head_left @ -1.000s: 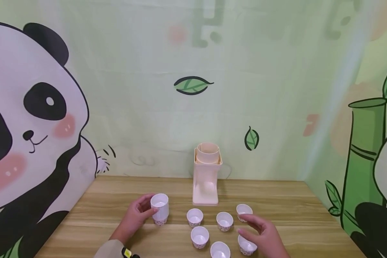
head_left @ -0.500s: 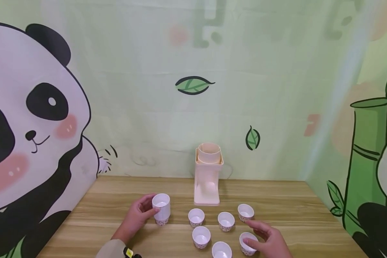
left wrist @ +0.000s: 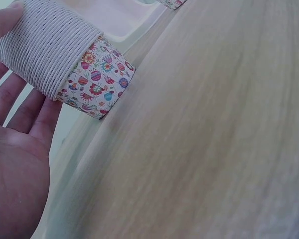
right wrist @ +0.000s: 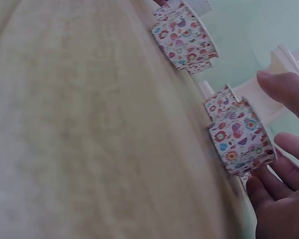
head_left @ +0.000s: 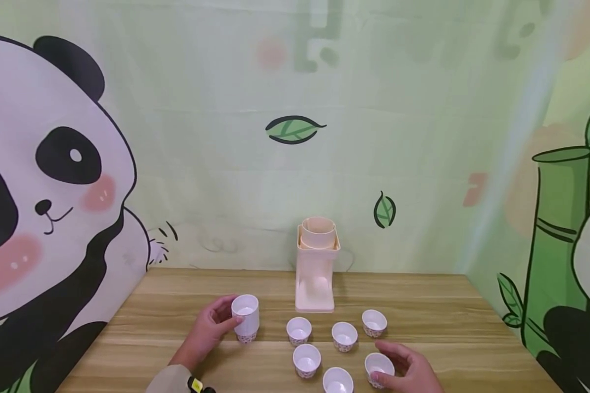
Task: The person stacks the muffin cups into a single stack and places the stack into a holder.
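Note:
On the left, my left hand [head_left: 208,330] grips an upright stack of white paper baking cups [head_left: 246,325], thumb on the near side and fingers behind. Close up in the left wrist view, the stack [left wrist: 52,47] shows many tight rims above one floral-printed wall. My right hand [head_left: 413,372] is beside a single baking cup [head_left: 379,367] at the front right. Its thumb overlaps the cup's near side in the head view. From the right wrist, a gap shows between the thumb [right wrist: 284,89] and that floral cup [right wrist: 241,137], with the fingers low behind it.
Several single cups stand upright mid-table, among them a far-right cup [head_left: 374,323], a middle cup [head_left: 344,337] and a front cup [head_left: 337,381]. A pale pink stand [head_left: 314,289] holding a round tube [head_left: 318,234] rises near the back edge, before a printed backdrop [head_left: 226,180].
My right hand has moved down and toward the person, from over the far-right cup to beside the front-right cup. The left hand and its stack stay put.

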Demonstrator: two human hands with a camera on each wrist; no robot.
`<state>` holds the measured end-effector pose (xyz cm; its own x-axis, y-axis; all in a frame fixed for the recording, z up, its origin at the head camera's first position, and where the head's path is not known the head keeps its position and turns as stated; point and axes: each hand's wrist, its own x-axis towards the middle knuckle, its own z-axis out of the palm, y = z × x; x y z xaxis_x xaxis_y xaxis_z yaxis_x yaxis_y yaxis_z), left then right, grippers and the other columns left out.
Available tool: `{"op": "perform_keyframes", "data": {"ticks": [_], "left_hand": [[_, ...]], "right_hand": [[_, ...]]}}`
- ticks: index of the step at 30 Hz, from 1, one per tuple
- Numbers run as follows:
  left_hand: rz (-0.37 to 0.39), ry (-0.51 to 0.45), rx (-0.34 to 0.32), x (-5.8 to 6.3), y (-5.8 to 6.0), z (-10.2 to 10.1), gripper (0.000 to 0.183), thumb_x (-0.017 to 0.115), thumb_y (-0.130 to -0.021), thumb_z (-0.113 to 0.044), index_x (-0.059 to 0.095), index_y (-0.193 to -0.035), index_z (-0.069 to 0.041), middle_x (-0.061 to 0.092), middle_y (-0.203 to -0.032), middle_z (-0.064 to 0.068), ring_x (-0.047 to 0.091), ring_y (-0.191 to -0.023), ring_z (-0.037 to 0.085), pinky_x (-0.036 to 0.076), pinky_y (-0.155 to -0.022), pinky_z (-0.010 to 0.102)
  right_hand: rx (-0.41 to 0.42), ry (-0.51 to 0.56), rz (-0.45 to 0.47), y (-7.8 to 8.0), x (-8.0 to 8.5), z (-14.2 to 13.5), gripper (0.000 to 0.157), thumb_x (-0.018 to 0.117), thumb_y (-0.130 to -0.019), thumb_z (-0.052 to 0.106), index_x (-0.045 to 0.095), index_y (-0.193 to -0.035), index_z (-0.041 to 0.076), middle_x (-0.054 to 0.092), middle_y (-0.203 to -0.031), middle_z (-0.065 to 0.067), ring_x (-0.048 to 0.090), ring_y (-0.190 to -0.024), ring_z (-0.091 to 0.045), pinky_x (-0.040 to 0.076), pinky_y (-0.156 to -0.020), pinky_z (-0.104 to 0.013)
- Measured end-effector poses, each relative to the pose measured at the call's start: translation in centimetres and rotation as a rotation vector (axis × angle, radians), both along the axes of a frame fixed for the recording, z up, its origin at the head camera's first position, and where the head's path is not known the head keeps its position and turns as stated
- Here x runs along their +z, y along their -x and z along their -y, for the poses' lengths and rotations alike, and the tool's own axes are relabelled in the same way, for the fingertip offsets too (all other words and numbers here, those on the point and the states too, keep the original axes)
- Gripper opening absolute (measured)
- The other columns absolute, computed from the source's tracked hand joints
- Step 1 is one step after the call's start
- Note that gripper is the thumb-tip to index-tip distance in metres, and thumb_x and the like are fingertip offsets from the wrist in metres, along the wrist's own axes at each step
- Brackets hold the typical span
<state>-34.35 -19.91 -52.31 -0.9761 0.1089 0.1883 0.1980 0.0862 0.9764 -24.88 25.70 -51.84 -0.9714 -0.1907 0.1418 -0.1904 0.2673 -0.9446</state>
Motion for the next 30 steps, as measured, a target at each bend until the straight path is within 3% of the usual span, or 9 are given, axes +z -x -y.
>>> {"op": "perform_keyframes", "data": {"ticks": [7,22,25,30], "left_hand": [[-0.029,-0.009,-0.020,-0.27,-0.07,0.07,0.056,0.078,-0.088,-0.006,0.055,-0.139,0.003,0.064,-0.136,0.023,0.065,-0.111,0.003,0.052,-0.094,0.019],[-0.013,-0.014,-0.027,0.05,-0.23,0.04,0.057,0.077,-0.089,-0.006,0.054,-0.140,0.002,0.062,-0.139,0.024,0.065,-0.111,0.004,0.052,-0.094,0.019],[-0.030,-0.011,-0.026,-0.13,-0.06,0.03,0.056,0.077,-0.089,-0.005,0.054,-0.140,0.003,0.067,-0.134,0.019,0.066,-0.109,0.004,0.053,-0.093,0.020],[-0.056,-0.019,-0.035,-0.51,0.31,0.08,0.054,0.075,-0.090,-0.002,0.054,-0.139,0.005,0.073,-0.122,-0.003,0.067,-0.108,0.003,0.054,-0.092,0.021]], "right_hand": [[0.010,0.048,0.075,-0.06,-0.23,-0.05,0.072,0.086,-0.081,0.009,0.050,-0.137,-0.017,0.063,-0.131,-0.033,0.065,-0.103,0.003,0.053,-0.089,-0.014],[0.047,0.018,0.117,-0.23,0.17,-0.50,0.076,0.087,-0.079,0.013,0.049,-0.138,-0.017,0.065,-0.128,-0.027,0.066,-0.103,0.000,0.053,-0.089,-0.014],[0.060,0.008,0.127,-0.21,0.22,-0.66,0.076,0.087,-0.080,0.014,0.049,-0.138,-0.017,0.065,-0.128,-0.026,0.065,-0.103,0.000,0.053,-0.089,-0.015],[0.058,-0.021,0.134,-0.16,0.28,-0.76,0.075,0.088,-0.080,0.015,0.050,-0.138,-0.016,0.066,-0.128,-0.026,0.065,-0.105,-0.002,0.052,-0.089,-0.016]]}}
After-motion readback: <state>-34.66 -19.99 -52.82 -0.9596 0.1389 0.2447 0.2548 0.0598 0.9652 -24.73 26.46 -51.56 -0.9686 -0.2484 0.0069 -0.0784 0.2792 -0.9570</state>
